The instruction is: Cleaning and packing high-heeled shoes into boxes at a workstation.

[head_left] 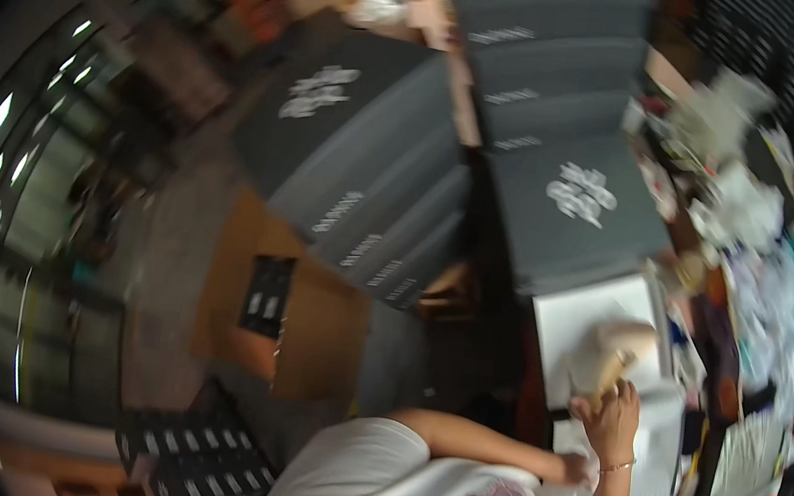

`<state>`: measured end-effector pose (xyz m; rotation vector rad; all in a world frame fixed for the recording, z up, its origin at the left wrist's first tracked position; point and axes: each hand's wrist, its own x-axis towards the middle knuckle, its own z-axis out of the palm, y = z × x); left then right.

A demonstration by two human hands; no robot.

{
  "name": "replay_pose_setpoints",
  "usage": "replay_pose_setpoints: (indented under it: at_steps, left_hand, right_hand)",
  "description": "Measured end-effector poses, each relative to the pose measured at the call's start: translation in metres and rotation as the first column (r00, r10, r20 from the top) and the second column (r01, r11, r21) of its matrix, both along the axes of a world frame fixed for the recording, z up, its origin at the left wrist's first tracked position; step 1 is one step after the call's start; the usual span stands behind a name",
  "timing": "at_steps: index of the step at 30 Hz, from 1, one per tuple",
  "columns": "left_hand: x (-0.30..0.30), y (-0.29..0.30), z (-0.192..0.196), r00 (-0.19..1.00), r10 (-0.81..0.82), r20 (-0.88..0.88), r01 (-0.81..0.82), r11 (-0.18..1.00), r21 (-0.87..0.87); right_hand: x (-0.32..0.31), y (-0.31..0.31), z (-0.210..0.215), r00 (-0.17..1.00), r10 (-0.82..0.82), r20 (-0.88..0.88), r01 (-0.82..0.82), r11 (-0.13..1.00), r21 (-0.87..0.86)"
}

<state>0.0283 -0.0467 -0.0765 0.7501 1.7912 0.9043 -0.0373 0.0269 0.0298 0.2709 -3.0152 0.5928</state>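
Presumably we are midway, with dark boxes (569, 120) stacked closed, but a blurred tan item (614, 370) uncovered over the white surface (555, 339) just before them, pinched by our right hand (613, 417), while how our left hand (576, 469) is set we cannot tell.

Single head view: wide fisheye, left one of a side-by-side pair on the wearer's head, upright, unmirrored. Faces down and forward over the wearer's white shirt (342, 477), close up at lower middle. Right hand (615, 422) and left hand (576, 469) both land right of centre, near the lens. Dark stacked boxes (372, 129) sit farther out, toward the top. Glass panels (44, 337) well off, bent along the left rim. Corners black, frame blurred.
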Motion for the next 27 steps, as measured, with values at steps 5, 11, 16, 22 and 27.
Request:
replay_pose_setpoints:
  at_steps: [5,11,16,22,27]
  left_hand:
    - [0.008,-0.015,-0.027,0.942,0.244,0.231,-0.285,0.945,0.162]
    - [-0.014,-0.04,0.037,0.414,0.085,0.906,-0.545,0.82,0.172]
    - [-0.094,-0.02,0.031,0.733,0.369,0.572,-0.596,0.754,0.277]
    - [-0.198,-0.036,0.268,0.629,0.629,0.456,-0.618,0.049,0.785]
    - [-0.207,0.025,0.229,0.854,0.364,-0.372,-0.101,0.817,0.568]
  right_hand:
    - [-0.036,0.005,-0.079,0.965,-0.069,0.252,0.166,0.907,-0.387]
    - [-0.024,0.049,-0.073,0.898,-0.085,0.432,0.434,0.339,-0.835]
    - [0.026,0.094,0.072,0.966,-0.171,0.193,0.141,-0.276,-0.951]
    - [0.119,0.124,0.094,0.85,-0.517,0.098,0.004,-0.18,-0.984]
    - [0.18,0.086,0.1,0.821,-0.538,0.19,0.097,-0.196,-0.976]
